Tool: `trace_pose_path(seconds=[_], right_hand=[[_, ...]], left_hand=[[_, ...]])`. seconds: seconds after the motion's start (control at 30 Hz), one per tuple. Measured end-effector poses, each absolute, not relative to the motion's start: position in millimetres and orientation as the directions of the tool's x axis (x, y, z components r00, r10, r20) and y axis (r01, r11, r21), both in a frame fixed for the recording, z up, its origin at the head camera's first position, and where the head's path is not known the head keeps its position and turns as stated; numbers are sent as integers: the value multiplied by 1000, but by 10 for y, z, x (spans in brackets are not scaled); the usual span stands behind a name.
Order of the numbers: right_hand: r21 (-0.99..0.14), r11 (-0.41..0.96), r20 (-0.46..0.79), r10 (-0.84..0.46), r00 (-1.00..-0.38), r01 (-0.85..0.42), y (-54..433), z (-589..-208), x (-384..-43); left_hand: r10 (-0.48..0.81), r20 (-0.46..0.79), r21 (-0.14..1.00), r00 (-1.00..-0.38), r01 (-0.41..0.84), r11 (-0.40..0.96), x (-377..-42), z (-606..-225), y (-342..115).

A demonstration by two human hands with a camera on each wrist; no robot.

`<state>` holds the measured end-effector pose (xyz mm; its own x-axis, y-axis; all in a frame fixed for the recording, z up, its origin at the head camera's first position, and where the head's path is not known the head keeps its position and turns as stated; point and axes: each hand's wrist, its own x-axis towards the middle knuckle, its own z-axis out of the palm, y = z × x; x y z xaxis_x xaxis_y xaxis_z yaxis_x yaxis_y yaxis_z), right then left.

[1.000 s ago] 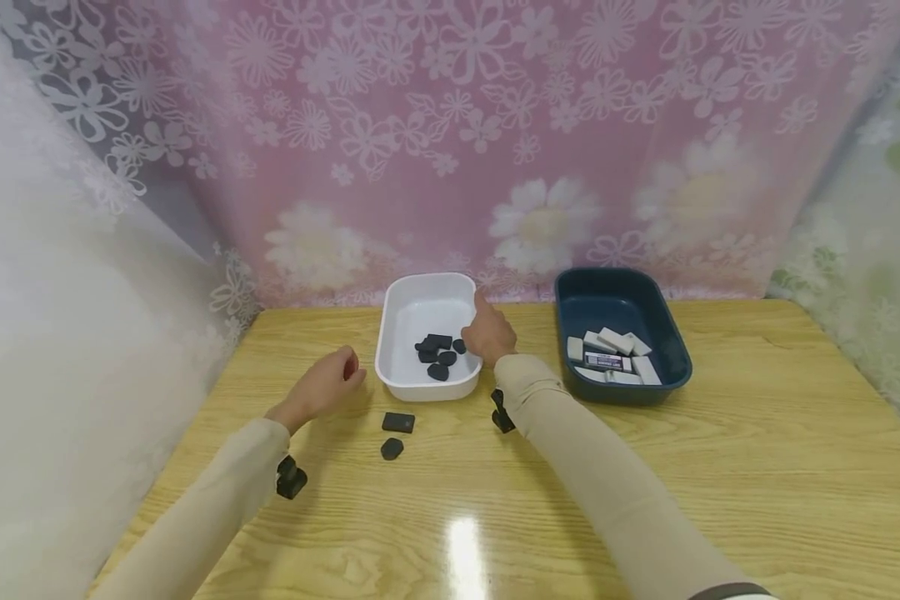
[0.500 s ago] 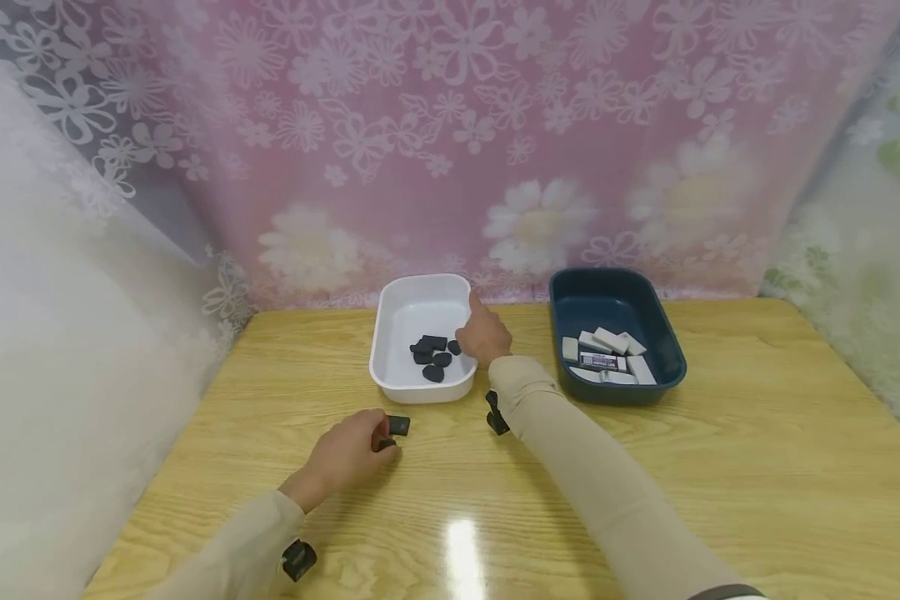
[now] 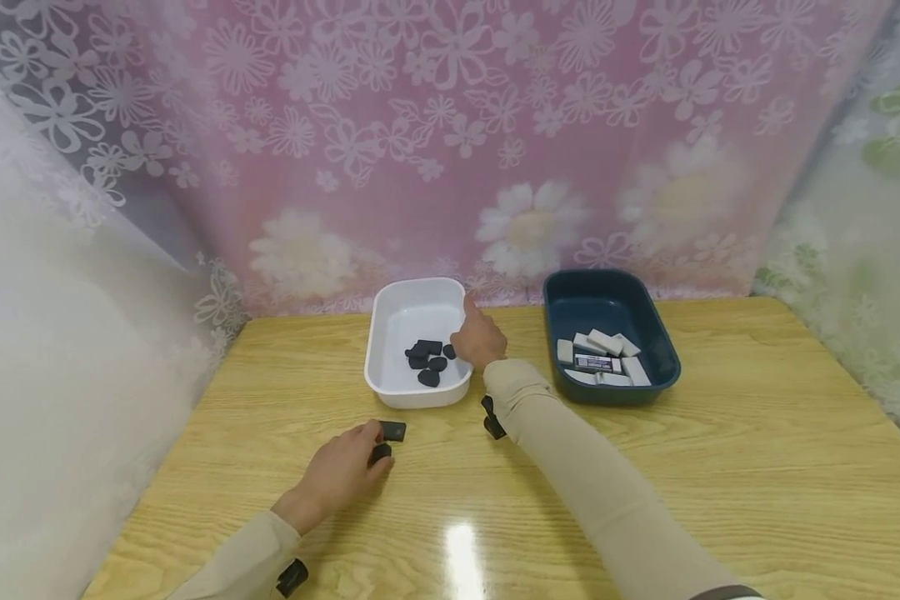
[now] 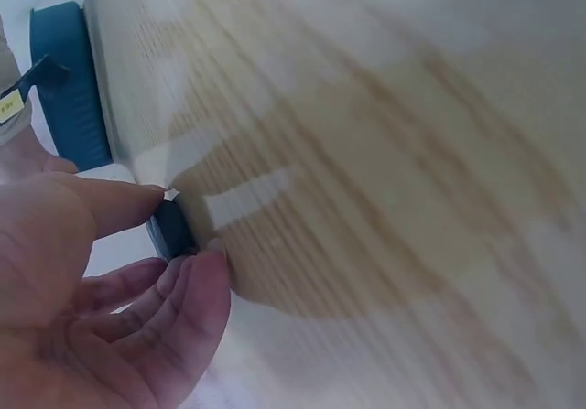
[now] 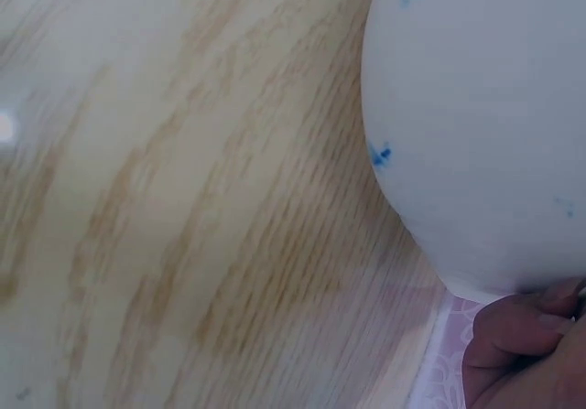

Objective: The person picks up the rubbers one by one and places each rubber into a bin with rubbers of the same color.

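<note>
My left hand (image 3: 337, 471) is low over the table, its thumb and fingertips pinching a small black faceted piece (image 4: 171, 229) by the edges. Just beyond those fingers lies a flat black rectangular block (image 3: 393, 431), partly covered by the hand. My right hand (image 3: 480, 337) grips the right wall of a white plastic basin (image 3: 375, 367) at the rim, and its curled fingers (image 5: 517, 336) show beside that wall in the right wrist view. Several small black pieces (image 3: 429, 378), some rounded and some blocky, are gathered in the basin's front part.
To the right stands a dark blue basin (image 3: 663, 367) holding several white blocks (image 3: 606, 342) and one block with a dark printed sleeve (image 3: 598, 363). Both basins sit at the back of the wooden table (image 3: 757, 433), before a pink flowered curtain (image 3: 420, 225).
My left hand has come down from beside the white basin to the black faceted piece and closed its fingertips on it. The right hand stays at the basin's rim.
</note>
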<state>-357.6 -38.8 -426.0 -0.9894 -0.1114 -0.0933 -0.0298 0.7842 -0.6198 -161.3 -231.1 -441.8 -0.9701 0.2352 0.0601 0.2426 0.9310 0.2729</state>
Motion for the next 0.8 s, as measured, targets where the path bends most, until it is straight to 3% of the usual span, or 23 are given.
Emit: trace_pose_path(seconds=[0.2, 0.5, 0.8], right_hand=[[-613, 789, -93, -102, -990, -24, -351, -4291, -3567], [-613, 790, -89, -95, -991, -21, -329, -4308, -3572], [-634, 772, -67, -101, -993, -35, -384, -4287, -3562]], left_hand=[[210, 40, 285, -977, 212, 935, -1633, -4456, -2281], [186, 161, 302, -969, 228, 926, -1713, -4230, -2259], [202, 246, 290, -948, 271, 918, -2183, -3840, -2308]])
